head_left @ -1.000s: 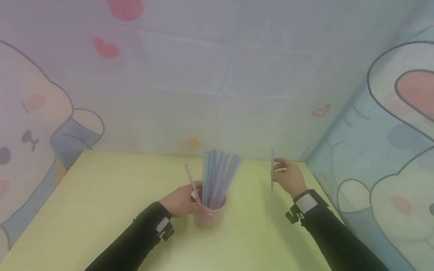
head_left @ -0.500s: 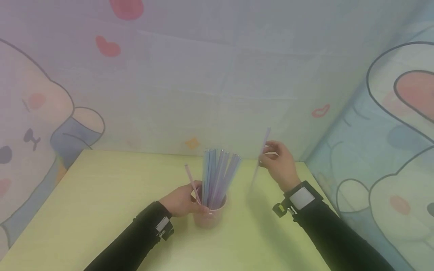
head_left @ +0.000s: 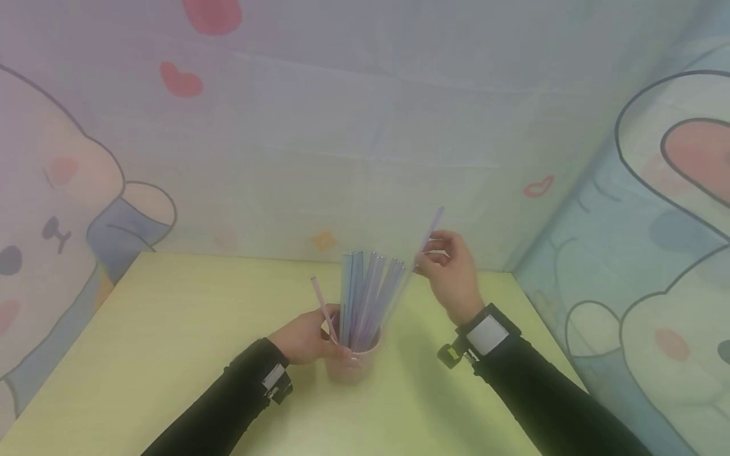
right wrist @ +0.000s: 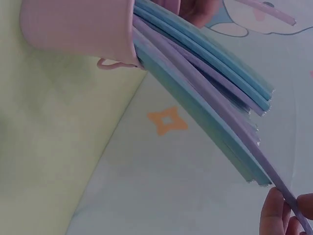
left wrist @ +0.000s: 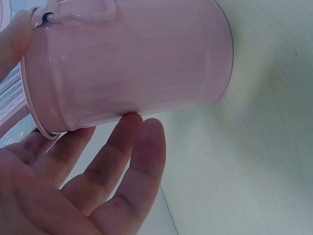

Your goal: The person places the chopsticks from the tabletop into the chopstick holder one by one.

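Observation:
A small pink pail (head_left: 350, 372) stands on the table, holding several blue and purple drinking straws (head_left: 360, 301) and one pink straw (head_left: 319, 297) that leans left. My left hand (head_left: 302, 337) grips the pail at its rim; in the left wrist view the thumb (left wrist: 14, 41) is on one side and the fingers (left wrist: 112, 152) lie along the other. Above and right of the pail, my right hand (head_left: 453, 275) pinches a purple straw (head_left: 435, 220). This straw slants down leftward, and its lower part overlaps the pail's mouth in the right wrist view.
The pale yellow tabletop (head_left: 188, 304) ends at a cloth backdrop (head_left: 319, 158) with printed hearts. A second printed cloth (head_left: 639, 253) closes off the right side. A small pink loop handle (right wrist: 115, 64) sticks out from the pail.
My right hand has moved left and up with the purple straw, which has tilted from upright to slanting over the pail. My left hand and the pail have stayed in place.

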A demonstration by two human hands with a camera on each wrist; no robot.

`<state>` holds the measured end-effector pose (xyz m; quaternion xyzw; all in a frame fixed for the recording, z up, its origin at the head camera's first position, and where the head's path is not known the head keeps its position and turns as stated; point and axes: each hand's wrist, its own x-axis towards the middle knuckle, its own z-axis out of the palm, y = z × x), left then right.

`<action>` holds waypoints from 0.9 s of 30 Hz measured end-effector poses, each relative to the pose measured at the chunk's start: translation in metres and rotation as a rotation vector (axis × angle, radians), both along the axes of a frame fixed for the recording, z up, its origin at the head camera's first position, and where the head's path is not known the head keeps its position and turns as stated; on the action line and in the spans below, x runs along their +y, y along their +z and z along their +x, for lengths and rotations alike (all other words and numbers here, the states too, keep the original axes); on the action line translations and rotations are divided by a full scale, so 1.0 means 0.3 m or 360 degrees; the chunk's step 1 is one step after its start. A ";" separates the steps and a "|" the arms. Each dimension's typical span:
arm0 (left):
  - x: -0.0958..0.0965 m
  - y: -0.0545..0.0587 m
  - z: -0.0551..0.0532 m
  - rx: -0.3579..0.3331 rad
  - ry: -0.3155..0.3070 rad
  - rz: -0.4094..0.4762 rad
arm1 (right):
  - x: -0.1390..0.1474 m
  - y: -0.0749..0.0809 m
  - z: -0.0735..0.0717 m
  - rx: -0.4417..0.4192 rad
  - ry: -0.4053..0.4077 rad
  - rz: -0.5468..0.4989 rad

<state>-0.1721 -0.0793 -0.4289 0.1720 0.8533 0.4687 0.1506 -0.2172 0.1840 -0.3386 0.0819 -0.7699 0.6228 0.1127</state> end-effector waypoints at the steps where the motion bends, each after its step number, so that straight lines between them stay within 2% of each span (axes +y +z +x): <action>1: 0.000 -0.001 0.000 -0.0001 -0.0001 -0.0002 | -0.003 -0.010 0.000 0.0010 -0.0002 0.0009; 9: -0.002 -0.004 -0.004 0.0012 -0.0015 -0.0006 | -0.020 -0.094 0.020 0.0020 -0.0007 0.0136; 17: -0.005 -0.004 -0.004 0.0029 -0.0022 -0.0019 | -0.039 -0.183 0.039 -0.0022 0.0074 0.0273; 27: -0.009 -0.017 -0.019 0.0034 -0.0069 0.0038 | -0.058 -0.252 0.056 -0.0036 0.0131 0.0464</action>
